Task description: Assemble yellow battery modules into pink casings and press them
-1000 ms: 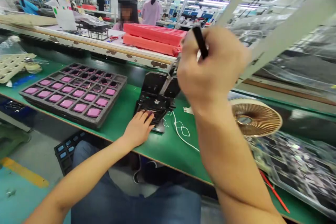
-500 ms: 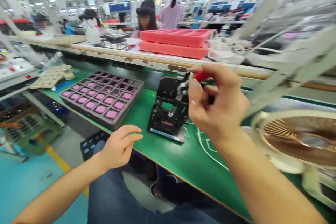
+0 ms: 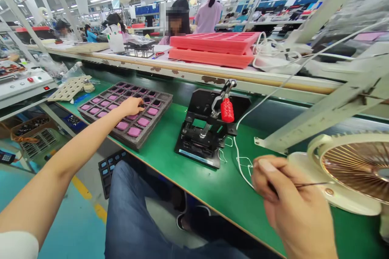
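Note:
My left hand (image 3: pixel 131 106) reaches into the grey foam tray (image 3: pixel 142 137), its bent fingers in a cell toward the right side. What the fingertips pinch, if anything, is hidden. Pink pads (image 3: pixel 134 131) and black square pieces (image 3: pixel 156 103) fill cells around it. My right hand (image 3: pixel 291 198), at the right above the green bench, is closed on a thin dark stick-like tool (image 3: pixel 316 184), which pokes out toward the fan. Between the hands stands a black toggle-clamp press (image 3: pixel 200 133) with its red handle (image 3: pixel 227 110) hanging down, touched by neither hand.
A cream fan (image 3: pixel 343 202) stands right on the green bench (image 3: pixel 170 162). White cable (image 3: pixel 238 153) lies beside the press. Red foam trays (image 3: pixel 212 50) are stacked on the shelf behind. Another dark tray (image 3: pixel 106 170) sits below the bench edge. Co-workers are beyond.
My right hand has let go of the red clamp handle and moved right and toward me; the handle now hangs down. My left hand has moved from the bench edge into the foam tray.

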{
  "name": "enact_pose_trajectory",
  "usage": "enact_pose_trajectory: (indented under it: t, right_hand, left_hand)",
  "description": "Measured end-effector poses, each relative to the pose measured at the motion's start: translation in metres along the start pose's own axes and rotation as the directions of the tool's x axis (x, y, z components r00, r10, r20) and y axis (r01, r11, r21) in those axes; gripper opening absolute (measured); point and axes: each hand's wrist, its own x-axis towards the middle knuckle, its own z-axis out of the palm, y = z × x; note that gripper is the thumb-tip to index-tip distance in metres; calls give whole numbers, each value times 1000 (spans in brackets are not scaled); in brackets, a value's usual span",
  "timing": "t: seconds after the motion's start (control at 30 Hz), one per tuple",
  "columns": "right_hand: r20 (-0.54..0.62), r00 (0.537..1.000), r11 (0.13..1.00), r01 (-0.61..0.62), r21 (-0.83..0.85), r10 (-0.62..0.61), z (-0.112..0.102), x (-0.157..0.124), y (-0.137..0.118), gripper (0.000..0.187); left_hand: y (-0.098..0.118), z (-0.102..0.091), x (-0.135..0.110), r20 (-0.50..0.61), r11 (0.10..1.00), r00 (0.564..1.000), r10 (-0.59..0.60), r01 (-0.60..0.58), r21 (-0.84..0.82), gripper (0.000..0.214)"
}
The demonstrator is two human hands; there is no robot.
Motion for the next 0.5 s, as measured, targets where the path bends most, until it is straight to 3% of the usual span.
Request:
enact_pose_trajectory:
  t: [0.03, 0.1, 0.2, 0.27, 0.3, 0.37, 0.43, 0.5]
  right_hand:
    - [96, 986, 986, -145, 78, 138, -8, -9, 9, 34]
    - [186, 943, 934, -310, 177, 277, -23, -28, 29, 45]
    - [173, 912, 882, -405, 243, 371, -39, -58, 57, 63]
    - [232, 866, 835, -493, 244, 443, -46, -76, 68, 71]
    - [264, 842, 810, -531, 247, 471, -46, -84, 72, 73]
    - [278, 837, 801, -539, 262, 472, -42, -96, 76, 64]
    - [225, 895, 861, -437, 263, 386, -31, -102, 77, 41]
    - [162, 961, 941, -257, 220, 224, -17, -106, 76, 19]
  left_hand:
    - [0, 0, 1, -7, 1000, 1000, -10, 10, -28, 29]
    - [0, -4, -2, -38, 994, 999, -27, 23, -109, 30]
    - [5, -18, -23, -96, 962, 995, -32, 5, -272, 43]
    - [15, -25, -50, -134, 895, 991, -22, -40, -444, 51]
    - [23, -25, -67, -136, 827, 990, -17, -62, -559, 50]
    - [46, -16, -110, -66, 504, 998, -25, -44, -863, 43]
    - [77, 7, -158, 108, 265, 994, -22, 110, -958, 36]
    - [112, 40, -204, 247, 179, 969, 3, 242, -954, 38]
